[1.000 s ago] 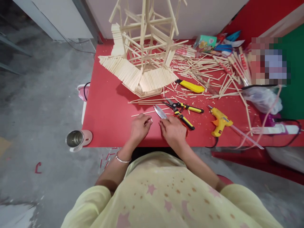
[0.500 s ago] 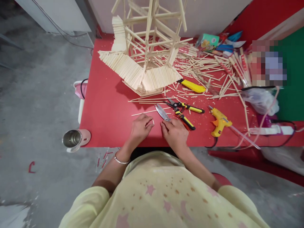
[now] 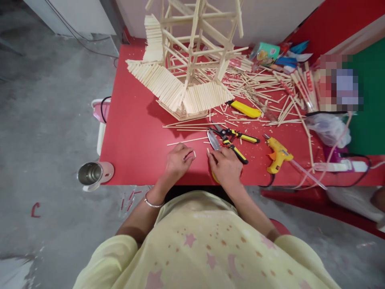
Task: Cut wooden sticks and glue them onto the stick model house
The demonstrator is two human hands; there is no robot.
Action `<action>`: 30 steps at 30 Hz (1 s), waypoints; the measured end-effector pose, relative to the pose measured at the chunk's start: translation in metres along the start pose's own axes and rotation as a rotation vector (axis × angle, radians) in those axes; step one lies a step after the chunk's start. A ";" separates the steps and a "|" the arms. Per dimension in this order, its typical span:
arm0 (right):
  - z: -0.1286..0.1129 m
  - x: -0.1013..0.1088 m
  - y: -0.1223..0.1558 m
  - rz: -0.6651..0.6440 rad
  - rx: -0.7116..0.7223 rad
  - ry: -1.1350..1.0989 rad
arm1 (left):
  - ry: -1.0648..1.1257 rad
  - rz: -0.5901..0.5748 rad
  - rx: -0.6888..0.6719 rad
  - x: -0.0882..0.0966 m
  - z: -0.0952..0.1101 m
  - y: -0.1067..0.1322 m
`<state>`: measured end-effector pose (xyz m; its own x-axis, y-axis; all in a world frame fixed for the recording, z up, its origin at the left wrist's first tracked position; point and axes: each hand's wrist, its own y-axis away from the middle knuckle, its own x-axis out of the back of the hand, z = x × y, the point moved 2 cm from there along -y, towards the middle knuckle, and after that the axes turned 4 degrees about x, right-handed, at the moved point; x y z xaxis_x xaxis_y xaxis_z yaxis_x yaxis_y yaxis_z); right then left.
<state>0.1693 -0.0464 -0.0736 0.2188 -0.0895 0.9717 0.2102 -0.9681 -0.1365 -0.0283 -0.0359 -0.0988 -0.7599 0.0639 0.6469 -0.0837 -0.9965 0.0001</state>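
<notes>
My left hand (image 3: pixel 179 160) is closed in a pinch on a short piece of wooden stick (image 3: pixel 194 154), just above the red table (image 3: pixel 132 140). A little to the right, my right hand (image 3: pixel 226 165) is wrapped round a pair of scissors (image 3: pixel 213 140), whose silver blades point away from me; a bit of yellow handle shows under the palm. Another short stick piece (image 3: pixel 207 151) is by my right thumb tip, and I cannot tell if it is held. A long thin stick (image 3: pixel 186 141) lies beyond my left hand.
A stick-built tower model (image 3: pixel 204 98) stands behind. Yellow-black pliers (image 3: pixel 236 152), a yellow cutter knife (image 3: pixel 245 109) and a yellow glue gun (image 3: pixel 279 154) with a trailing cord lie to the right. Loose sticks (image 3: pixel 255 82) cover the back right. A metal mug (image 3: pixel 96 174) is at the left edge.
My right hand has shifted slightly right with the scissors, away from my left hand. A short stick piece now shows by my right thumb. My left hand keeps its pinch.
</notes>
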 end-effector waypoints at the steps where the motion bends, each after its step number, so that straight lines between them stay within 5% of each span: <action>1: -0.003 -0.001 -0.001 -0.002 0.013 0.010 | -0.003 0.000 -0.003 0.000 0.001 0.000; 10: -0.033 -0.009 0.000 -0.002 0.056 -0.064 | -0.027 0.018 -0.034 -0.003 -0.001 0.002; 30: -0.025 -0.010 0.000 -0.067 0.109 -0.181 | 0.011 -0.013 -0.027 0.002 0.000 0.005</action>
<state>0.1431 -0.0509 -0.0788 0.3658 0.0274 0.9303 0.3300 -0.9384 -0.1022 -0.0303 -0.0411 -0.0977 -0.7658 0.0771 0.6385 -0.1108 -0.9938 -0.0129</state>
